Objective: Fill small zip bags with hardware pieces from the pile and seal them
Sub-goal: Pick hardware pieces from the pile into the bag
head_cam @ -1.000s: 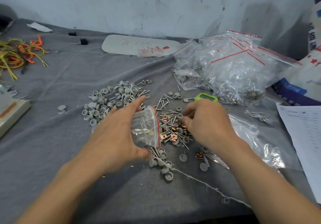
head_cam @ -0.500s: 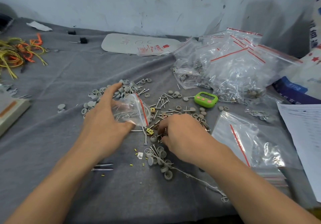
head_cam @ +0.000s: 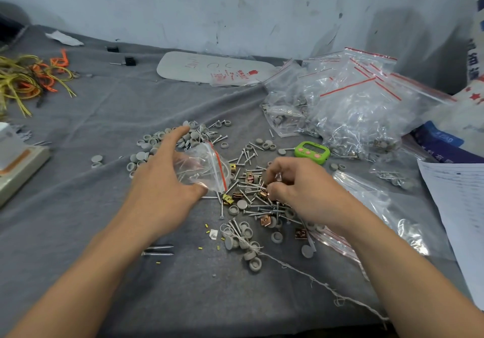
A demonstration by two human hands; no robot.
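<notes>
The left hand (head_cam: 162,193), centre-left of frame, is gripping the small zip bag (head_cam: 203,168) between thumb and curled fingers, with the forefinger stretched out above it. The bag's red-striped mouth is facing right toward the hardware pile (head_cam: 251,198) at frame centre. A few screws are showing through the film.

The right hand (head_cam: 301,191) is working in the pile, its fingers (head_cam: 275,172) curled and pinching hardware pieces; which pieces is too small to tell.

In judgement, the bag is thin, limp and slick. It is best held near the mouth so the opening stays spread. The screws (head_cam: 243,155) are light but pointed and likely to snag or pierce the film. The grey caps (head_cam: 154,143) are liable to roll. The brass clips (head_cam: 227,199) are small and best pinched by their edges.

Filled bags (head_cam: 353,107) are lying heaped at upper right.
</notes>
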